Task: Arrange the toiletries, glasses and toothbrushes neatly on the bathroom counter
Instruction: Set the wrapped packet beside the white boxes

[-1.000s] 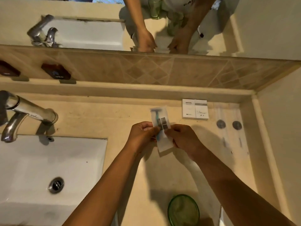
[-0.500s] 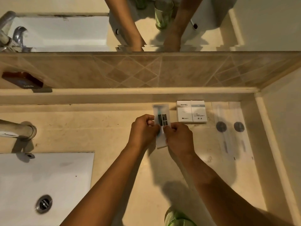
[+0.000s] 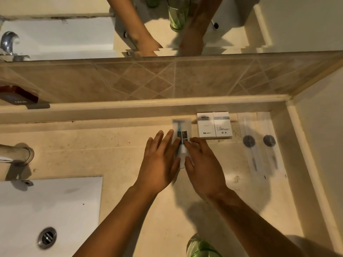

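A razor in a clear packet (image 3: 182,129) lies flat on the beige counter (image 3: 115,153), just left of two white hotel boxes (image 3: 214,125). My left hand (image 3: 160,164) rests with spread fingers on the packet's left edge. On its lower right edge sits my right hand (image 3: 201,165), fingertips touching. Two toothbrushes in clear wrappers (image 3: 259,145) lie side by side to the right of the boxes. A green glass (image 3: 201,247) stands at the near edge of the counter, partly out of frame.
A white sink (image 3: 55,210) with a drain (image 3: 47,237) fills the lower left, and a chrome tap (image 3: 16,154) reaches over it. A tiled backsplash and a mirror rise behind the counter. A wall (image 3: 319,145) closes the right side.
The razor packet, held up in both pinching hands, has gone down and back onto the counter beside the boxes. Both hands have opened flat over it.
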Demonstrator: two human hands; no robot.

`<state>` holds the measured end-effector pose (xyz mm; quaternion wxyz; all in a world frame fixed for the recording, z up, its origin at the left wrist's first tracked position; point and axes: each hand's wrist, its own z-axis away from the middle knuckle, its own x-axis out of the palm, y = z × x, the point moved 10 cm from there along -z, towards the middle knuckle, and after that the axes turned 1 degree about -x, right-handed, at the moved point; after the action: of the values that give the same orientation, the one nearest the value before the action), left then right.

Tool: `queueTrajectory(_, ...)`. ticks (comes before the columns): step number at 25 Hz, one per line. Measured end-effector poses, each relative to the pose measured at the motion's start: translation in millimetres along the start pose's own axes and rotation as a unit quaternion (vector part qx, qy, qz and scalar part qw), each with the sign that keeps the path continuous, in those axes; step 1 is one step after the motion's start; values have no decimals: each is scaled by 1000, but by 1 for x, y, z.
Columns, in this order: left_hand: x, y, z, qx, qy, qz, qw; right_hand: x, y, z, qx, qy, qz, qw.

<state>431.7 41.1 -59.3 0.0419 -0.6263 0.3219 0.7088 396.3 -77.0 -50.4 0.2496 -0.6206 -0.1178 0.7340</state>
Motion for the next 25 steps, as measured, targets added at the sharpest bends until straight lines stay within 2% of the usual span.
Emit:
queueTrajectory(3, 7, 2, 0, 10, -25, -14, 1000, 10, 3, 0, 12, -24, 13, 1000)
queueTrajectory(9, 11, 3, -7, 10, -33, -12, 999, 10, 1, -6, 16, -19, 3, 1000)
queueTrajectory(18, 10, 4, -12, -10, -21, -4, 1000, 7, 1, -14, 20, -28, 19, 999)
queueTrajectory(25, 8, 4, -10, -9, -14, 15, 1000, 6, 2, -14, 24, -22, -22, 999)
